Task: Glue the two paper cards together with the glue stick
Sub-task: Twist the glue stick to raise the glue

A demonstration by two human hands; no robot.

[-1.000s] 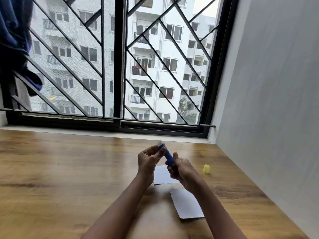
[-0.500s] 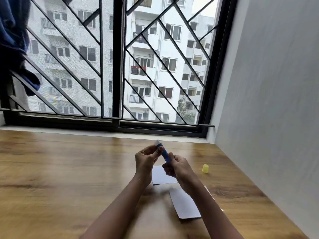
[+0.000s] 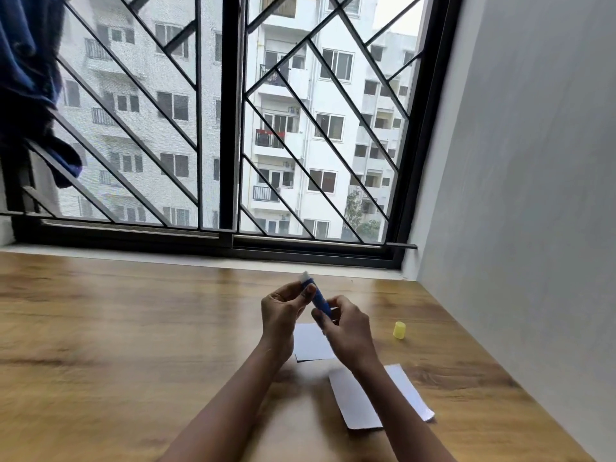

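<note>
Glue stick (image 3: 318,298) was pinched near its tip by left hand (image 3: 280,315), with right hand (image 3: 346,331) fingers curled round its base. Far card (image 3: 311,343) and near card (image 3: 356,398) lay below the fingers, apparently unglued. Risk: over-twisting the base could snap the exposed glue.

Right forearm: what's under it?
The nearer white rectangular paper card, lying flat on the wooden table. Its left part and right end show on either side of the right forearm. The strip between is covered, so anything on it cannot be seen.
</note>
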